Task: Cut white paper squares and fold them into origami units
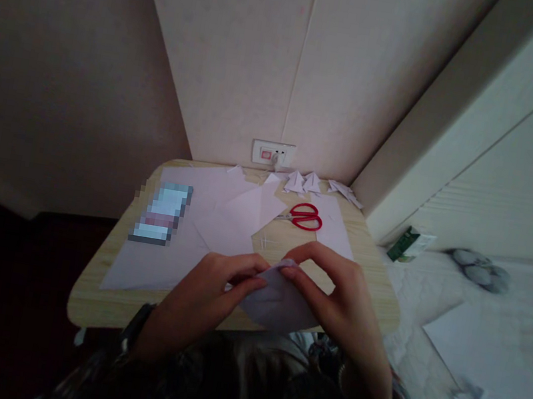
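A pale wall (249, 55) fills the far side, meeting a white panelled surface (522, 146) on the right. Below that panel spreads a white quilted surface (415, 297), carrying loose white paper (479, 354), a grey object (480, 270) too blurred to name and a green and white carton (411, 244). The wood-toned table (98, 287) stands against the wall, with a large white sheet (159, 270) over much of its left half and a smaller sheet (249, 213) lying across that one. Dark hair (236, 390) blocks the bottom of the view.

The left hand (204, 291) and right hand (338, 285) meet over the table's near edge, screening part of the tabletop. Between them is a piece of white paper (274, 305), raised toward the person; each hand pinches its upper edge between thumb and fingers, with the fingertips close together. A phone (163, 213), its screen lit and pixelated, rests on the large sheet, left of the hands. Just beyond the right hand lie red-handled scissors (307, 217), blades pointing left to the smaller sheet's edge. A wall socket (260, 152) holds a plug (275, 159). Beneath it, along the table's far edge, sit pointed folded papers (295, 182); thin white strips (267, 245) lie near the scissors.
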A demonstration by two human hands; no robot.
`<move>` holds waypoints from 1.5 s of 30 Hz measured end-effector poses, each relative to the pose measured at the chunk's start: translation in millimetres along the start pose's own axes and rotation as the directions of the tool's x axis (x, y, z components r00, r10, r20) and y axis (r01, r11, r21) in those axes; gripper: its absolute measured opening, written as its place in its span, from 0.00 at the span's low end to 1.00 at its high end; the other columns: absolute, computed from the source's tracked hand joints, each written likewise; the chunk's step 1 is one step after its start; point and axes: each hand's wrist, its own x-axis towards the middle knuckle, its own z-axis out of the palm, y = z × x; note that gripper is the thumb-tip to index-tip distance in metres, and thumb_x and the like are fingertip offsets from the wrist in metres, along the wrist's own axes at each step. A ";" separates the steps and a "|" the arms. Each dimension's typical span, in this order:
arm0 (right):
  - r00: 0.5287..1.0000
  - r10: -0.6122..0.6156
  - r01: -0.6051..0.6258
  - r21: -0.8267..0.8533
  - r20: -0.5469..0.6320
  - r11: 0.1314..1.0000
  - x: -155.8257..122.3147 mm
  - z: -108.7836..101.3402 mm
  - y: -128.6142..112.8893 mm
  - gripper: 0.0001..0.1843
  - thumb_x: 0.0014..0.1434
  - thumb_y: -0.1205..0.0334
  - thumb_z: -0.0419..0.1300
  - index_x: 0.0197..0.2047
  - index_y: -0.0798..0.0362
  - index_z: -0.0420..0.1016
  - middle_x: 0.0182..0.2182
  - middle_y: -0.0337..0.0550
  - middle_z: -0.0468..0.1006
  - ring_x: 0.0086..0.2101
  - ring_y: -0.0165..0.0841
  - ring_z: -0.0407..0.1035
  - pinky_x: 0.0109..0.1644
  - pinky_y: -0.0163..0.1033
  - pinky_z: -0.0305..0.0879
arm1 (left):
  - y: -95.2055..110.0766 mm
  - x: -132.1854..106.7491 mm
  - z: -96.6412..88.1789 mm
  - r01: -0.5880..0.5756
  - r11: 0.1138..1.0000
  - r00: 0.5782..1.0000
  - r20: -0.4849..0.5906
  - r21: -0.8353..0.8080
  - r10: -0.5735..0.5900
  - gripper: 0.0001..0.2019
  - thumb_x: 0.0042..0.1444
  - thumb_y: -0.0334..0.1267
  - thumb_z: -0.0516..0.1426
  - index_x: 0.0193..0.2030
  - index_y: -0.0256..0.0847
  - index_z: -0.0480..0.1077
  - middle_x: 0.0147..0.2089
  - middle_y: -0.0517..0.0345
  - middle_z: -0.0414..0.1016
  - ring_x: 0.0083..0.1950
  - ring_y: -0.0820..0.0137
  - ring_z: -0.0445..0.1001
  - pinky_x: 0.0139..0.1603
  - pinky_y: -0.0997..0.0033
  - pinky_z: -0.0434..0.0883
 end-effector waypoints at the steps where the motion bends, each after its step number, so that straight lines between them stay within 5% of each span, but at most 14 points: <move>1: 1.000 -0.001 0.001 0.004 -0.008 1.000 0.4 0.3 0.1 0.06 0.64 0.67 0.64 0.34 0.52 0.76 0.30 0.37 0.81 0.33 0.31 0.76 0.40 0.32 0.69 | -0.7 0.0 -0.1 -0.010 1.000 1.000 0.003 0.022 0.010 0.08 0.63 0.36 0.57 0.35 0.44 0.78 0.33 0.66 0.82 0.36 0.71 0.78 0.37 0.77 0.67; 13: 0.993 0.106 -0.105 0.031 -0.046 0.994 5.1 -0.2 0.6 0.09 0.62 0.67 0.64 0.29 0.51 0.76 0.26 0.35 0.81 0.29 0.31 0.74 0.36 0.32 0.68 | 0.6 2.7 1.6 -0.008 0.992 1.000 0.016 0.126 0.006 0.09 0.62 0.35 0.56 0.37 0.43 0.79 0.35 0.63 0.83 0.36 0.68 0.79 0.38 0.74 0.66; 17: 0.990 0.112 -0.113 -0.006 -0.081 0.994 7.8 1.3 2.8 0.12 0.63 0.65 0.61 0.27 0.50 0.74 0.24 0.36 0.79 0.27 0.33 0.73 0.33 0.35 0.65 | -2.8 3.1 3.4 0.005 0.999 0.998 -0.056 -0.034 -0.007 0.06 0.57 0.35 0.61 0.33 0.45 0.80 0.31 0.63 0.83 0.34 0.66 0.79 0.37 0.73 0.67; 21: 0.933 0.097 -0.131 -0.077 -0.346 0.988 5.3 2.1 3.9 0.12 0.65 0.63 0.59 0.29 0.50 0.75 0.28 0.39 0.81 0.33 0.36 0.75 0.38 0.38 0.66 | -12.5 10.8 3.3 0.019 0.975 0.973 -0.221 -0.221 -0.069 0.03 0.53 0.35 0.64 0.29 0.44 0.78 0.30 0.61 0.84 0.34 0.64 0.81 0.35 0.73 0.70; 25: 0.831 0.048 -0.116 -0.088 -0.555 0.989 -0.8 4.6 1.3 0.09 0.67 0.63 0.58 0.33 0.49 0.75 0.31 0.40 0.80 0.35 0.37 0.74 0.42 0.40 0.67 | -18.9 20.1 2.4 -0.044 0.892 0.885 -0.431 -0.450 -0.174 0.08 0.51 0.42 0.67 0.34 0.42 0.75 0.32 0.58 0.85 0.34 0.62 0.83 0.36 0.70 0.74; 32: 0.889 0.046 -0.085 -0.065 -0.456 0.994 3.8 26.4 4.3 0.05 0.64 0.63 0.61 0.35 0.49 0.76 0.37 0.44 0.78 0.42 0.40 0.71 0.49 0.47 0.67 | -8.6 20.6 12.0 -0.186 0.695 0.811 -0.508 -0.695 -0.290 0.16 0.50 0.43 0.68 0.42 0.39 0.73 0.33 0.57 0.85 0.35 0.63 0.83 0.36 0.69 0.76; 33: 0.881 0.077 -0.104 -0.031 -0.467 0.994 4.8 29.8 5.7 0.02 0.63 0.62 0.62 0.38 0.49 0.76 0.38 0.44 0.78 0.42 0.40 0.71 0.48 0.46 0.67 | -7.3 20.3 13.5 -0.206 0.673 0.807 -0.513 -0.710 -0.294 0.16 0.50 0.42 0.68 0.42 0.39 0.73 0.34 0.58 0.85 0.36 0.63 0.84 0.37 0.69 0.76; 38: 0.785 0.315 -0.151 0.330 -0.533 0.932 7.3 40.9 11.4 0.25 0.55 0.55 0.67 0.54 0.47 0.67 0.53 0.48 0.75 0.46 0.38 0.73 0.44 0.43 0.71 | -3.8 22.4 19.3 -0.304 0.605 0.772 -0.562 -0.736 -0.296 0.14 0.51 0.40 0.68 0.41 0.41 0.71 0.37 0.59 0.85 0.42 0.65 0.83 0.41 0.72 0.76; 42: 0.875 0.432 -0.251 0.560 -0.218 0.790 8.3 48.9 8.6 0.19 0.51 0.51 0.68 0.45 0.48 0.74 0.38 0.44 0.82 0.39 0.39 0.77 0.40 0.42 0.74 | 0.9 24.1 27.0 -0.315 0.591 0.780 -0.557 -0.743 -0.285 0.14 0.50 0.39 0.68 0.41 0.41 0.73 0.41 0.57 0.85 0.46 0.65 0.82 0.45 0.71 0.77; 45: 0.862 0.476 -0.305 0.571 -0.174 0.762 9.3 53.8 7.9 0.14 0.51 0.51 0.68 0.36 0.51 0.77 0.30 0.43 0.83 0.31 0.38 0.76 0.35 0.42 0.72 | 3.9 23.5 31.3 -0.262 0.605 0.809 -0.513 -0.752 -0.287 0.14 0.48 0.37 0.69 0.41 0.39 0.75 0.41 0.55 0.85 0.45 0.64 0.82 0.44 0.69 0.78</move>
